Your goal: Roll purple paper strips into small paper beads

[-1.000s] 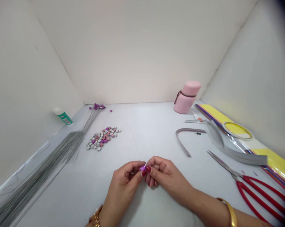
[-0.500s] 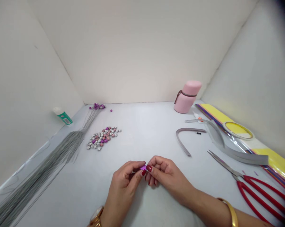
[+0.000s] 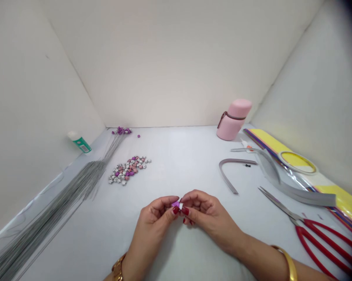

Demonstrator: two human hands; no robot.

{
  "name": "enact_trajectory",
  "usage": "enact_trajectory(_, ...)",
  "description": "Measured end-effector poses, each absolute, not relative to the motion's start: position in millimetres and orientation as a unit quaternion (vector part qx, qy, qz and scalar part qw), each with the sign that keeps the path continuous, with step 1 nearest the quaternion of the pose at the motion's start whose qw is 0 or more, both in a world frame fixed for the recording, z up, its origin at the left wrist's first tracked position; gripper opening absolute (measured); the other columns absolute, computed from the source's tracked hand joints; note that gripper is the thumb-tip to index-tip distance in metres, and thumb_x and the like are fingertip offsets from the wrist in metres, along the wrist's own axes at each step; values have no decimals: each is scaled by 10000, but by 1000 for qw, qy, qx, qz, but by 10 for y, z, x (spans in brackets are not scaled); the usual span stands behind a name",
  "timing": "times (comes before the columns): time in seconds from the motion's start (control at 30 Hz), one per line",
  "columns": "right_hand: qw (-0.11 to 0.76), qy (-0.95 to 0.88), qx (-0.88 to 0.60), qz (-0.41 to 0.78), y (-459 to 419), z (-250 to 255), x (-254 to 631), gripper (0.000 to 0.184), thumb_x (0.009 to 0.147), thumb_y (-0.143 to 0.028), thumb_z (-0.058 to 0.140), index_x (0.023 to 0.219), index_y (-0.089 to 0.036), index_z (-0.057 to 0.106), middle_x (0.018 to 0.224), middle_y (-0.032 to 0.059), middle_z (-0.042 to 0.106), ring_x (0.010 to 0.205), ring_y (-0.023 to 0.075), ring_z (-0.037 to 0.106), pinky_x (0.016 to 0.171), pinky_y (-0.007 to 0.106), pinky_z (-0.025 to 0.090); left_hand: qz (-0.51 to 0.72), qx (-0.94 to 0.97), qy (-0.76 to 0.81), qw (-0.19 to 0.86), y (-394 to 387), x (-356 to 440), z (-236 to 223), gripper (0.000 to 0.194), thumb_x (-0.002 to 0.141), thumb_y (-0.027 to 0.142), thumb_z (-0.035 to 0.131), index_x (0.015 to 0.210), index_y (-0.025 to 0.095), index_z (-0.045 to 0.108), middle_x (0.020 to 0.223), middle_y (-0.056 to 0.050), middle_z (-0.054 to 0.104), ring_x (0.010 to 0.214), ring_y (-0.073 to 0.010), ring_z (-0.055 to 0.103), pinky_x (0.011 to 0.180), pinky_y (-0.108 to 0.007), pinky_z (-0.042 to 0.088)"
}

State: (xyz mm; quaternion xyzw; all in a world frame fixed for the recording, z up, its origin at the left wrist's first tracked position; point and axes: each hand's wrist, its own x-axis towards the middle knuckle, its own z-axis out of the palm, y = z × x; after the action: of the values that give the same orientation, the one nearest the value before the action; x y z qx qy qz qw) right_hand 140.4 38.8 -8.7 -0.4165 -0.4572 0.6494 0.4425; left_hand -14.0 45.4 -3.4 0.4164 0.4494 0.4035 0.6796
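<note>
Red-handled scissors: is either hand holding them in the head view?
No, the red-handled scissors lie off to the right, apart from the left hand and right hand, which pinch a small purple piece between them.

My white counter, field log. Left side: a long bundle of thin grey wires, a green-labelled tube just beyond. Mid-left: a loose heap of small silver, pink and purple beads. Right side: a pink flask, curved grey paper strips, a tape roll on a yellow paper pack, red-handled scissors nearest me.
</note>
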Motion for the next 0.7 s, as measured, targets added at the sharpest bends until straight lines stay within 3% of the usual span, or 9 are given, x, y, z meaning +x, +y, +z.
enact_trajectory(0.17,443,-472,-432,628,398,-58,1412,99,753,-237,620,731,-148,584,558,-26,575,530,73,488,512,196,373,381,417,447,694,434,-126,-49,215,711,232,645,903,136,637,814,-55,689,734,-133,595,689,-223,460)
enact_trajectory(0.33,435,-452,-440,643,384,-63,1428,136,762,-271,609,729,-151,552,559,-24,577,510,74,466,504,202,363,389,441,444,676,429,-109,-61,214,716,229,636,909,135,638,819,-64,700,747,-149,612,705,-242,469)
enact_trajectory(0.7,418,-446,-476,632,392,-52,1400,176,734,-302,621,700,-151,539,547,-21,556,507,85,478,501,213,370,385,618,455,512,413,-163,-100,178,762,181,571,917,201,656,856,-28,679,778,-145,622,699,-217,488)
